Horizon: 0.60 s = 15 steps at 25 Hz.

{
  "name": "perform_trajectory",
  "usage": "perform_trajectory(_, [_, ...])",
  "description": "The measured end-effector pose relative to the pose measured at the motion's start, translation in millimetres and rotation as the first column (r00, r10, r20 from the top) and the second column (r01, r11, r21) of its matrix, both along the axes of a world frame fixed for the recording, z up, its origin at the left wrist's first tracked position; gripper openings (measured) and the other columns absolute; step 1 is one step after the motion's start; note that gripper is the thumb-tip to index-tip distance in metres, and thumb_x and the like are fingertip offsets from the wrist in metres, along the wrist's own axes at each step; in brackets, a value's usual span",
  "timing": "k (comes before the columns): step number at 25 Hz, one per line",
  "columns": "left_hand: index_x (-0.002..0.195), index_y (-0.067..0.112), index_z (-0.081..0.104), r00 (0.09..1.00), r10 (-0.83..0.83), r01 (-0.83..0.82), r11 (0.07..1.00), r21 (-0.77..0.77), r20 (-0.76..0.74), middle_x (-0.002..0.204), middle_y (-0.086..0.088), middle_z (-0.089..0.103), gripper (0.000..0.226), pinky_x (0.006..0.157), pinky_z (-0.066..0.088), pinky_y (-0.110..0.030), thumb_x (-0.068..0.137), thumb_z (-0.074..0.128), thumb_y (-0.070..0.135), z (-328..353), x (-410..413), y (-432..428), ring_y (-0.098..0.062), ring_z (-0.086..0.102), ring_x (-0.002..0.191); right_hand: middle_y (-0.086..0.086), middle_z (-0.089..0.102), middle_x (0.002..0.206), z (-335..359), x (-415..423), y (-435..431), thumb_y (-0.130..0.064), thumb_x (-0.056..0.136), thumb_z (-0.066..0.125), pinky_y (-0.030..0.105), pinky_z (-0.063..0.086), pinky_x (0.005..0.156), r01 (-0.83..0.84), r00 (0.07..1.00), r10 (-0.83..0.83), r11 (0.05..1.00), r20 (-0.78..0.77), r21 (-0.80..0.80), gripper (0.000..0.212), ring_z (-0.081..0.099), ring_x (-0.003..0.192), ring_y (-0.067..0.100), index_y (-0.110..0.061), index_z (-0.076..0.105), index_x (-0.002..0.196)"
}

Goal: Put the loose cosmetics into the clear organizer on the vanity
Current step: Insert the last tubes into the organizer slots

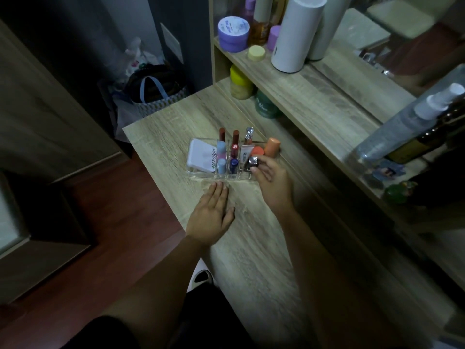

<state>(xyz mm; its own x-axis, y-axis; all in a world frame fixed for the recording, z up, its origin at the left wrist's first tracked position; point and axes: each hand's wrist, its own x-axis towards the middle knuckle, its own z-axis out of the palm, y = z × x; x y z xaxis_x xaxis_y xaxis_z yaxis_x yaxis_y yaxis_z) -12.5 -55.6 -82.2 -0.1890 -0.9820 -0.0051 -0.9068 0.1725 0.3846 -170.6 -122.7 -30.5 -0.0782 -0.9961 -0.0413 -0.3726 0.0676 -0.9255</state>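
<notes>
The clear organizer [201, 175] stands on the wooden vanity top [251, 248]. A white compact [201, 154] lies in its left section. Several lipsticks and tubes stand in its slots, among them a light blue one [221, 147], a dark blue one [233, 164] and a white tube [245, 154]. An orange tube [272, 146] stands at its right end. My right hand [273, 183] pinches a small silver and black cosmetic [252, 162] over the organizer's right front compartment. My left hand [214, 212] rests flat on the vanity just in front of the organizer, holding nothing.
Shelves at the back right hold a purple jar [232, 31], a tall white cylinder [297, 31], a yellow-capped bottle [240, 83] and a green jar [264, 104]. A spray bottle [407, 124] lies at right. A bag [156, 91] sits on the floor beyond the vanity's left edge.
</notes>
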Motion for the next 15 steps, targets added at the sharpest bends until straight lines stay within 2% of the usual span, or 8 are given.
perform_trajectory(4, [0.138, -0.002, 0.037, 1.000, -0.006, 0.006, 1.000, -0.015, 0.000, 0.145, -0.023, 0.040, 0.058, 0.115, 0.023, -0.043, 0.090, 0.056, 0.027, 4.1, -1.2, -1.0, -0.035, 0.033, 0.138, 0.011, 0.066, 0.116, -0.9, 6.1, -4.4, -0.006, 0.087, 0.061, -0.008, 0.041, 0.067, 0.012, 0.997, -0.012, 1.000, -0.075, -0.002, 0.037, 0.057, 0.088, -0.003, -0.014, 0.059, 0.123])
perform_trajectory(6, [0.139, -0.001, 0.036, 1.000, -0.009, 0.009, 1.000, -0.016, -0.005, 0.146, -0.022, 0.038, 0.058, 0.116, 0.019, -0.041, 0.091, 0.054, 0.027, 3.9, -0.8, -0.7, -0.034, 0.031, 0.139, 0.011, 0.064, 0.119, -2.6, 8.5, -4.8, -0.007, 0.088, 0.060, 0.001, 0.046, 0.075, -0.008, 0.994, 0.008, 1.000, -0.113, 0.000, 0.037, 0.059, 0.095, 0.003, -0.014, 0.057, 0.125])
perform_trajectory(9, [0.140, 0.001, 0.033, 1.000, -0.013, 0.013, 1.000, -0.023, -0.016, 0.148, -0.021, 0.035, 0.059, 0.116, 0.013, -0.037, 0.092, 0.052, 0.029, 2.8, 0.2, -0.4, -0.032, 0.027, 0.141, 0.012, 0.061, 0.124, -6.7, 10.6, -4.2, -0.003, 0.087, 0.060, 0.022, 0.051, 0.089, -0.010, 0.990, 0.010, 1.000, -0.140, -0.004, 0.038, 0.062, 0.102, 0.011, -0.010, 0.058, 0.124])
perform_trajectory(15, [0.142, 0.002, 0.031, 1.000, -0.010, 0.009, 1.000, -0.025, -0.029, 0.150, -0.018, 0.033, 0.060, 0.117, 0.012, -0.034, 0.093, 0.050, 0.031, -0.7, 1.2, -0.7, -0.030, 0.025, 0.142, 0.014, 0.065, 0.116, -11.6, 17.4, -3.7, -0.001, 0.085, 0.062, 0.035, 0.055, 0.090, -0.002, 0.971, -0.009, 0.999, -0.240, -0.045, 0.035, 0.065, 0.099, 0.018, -0.005, 0.061, 0.120])
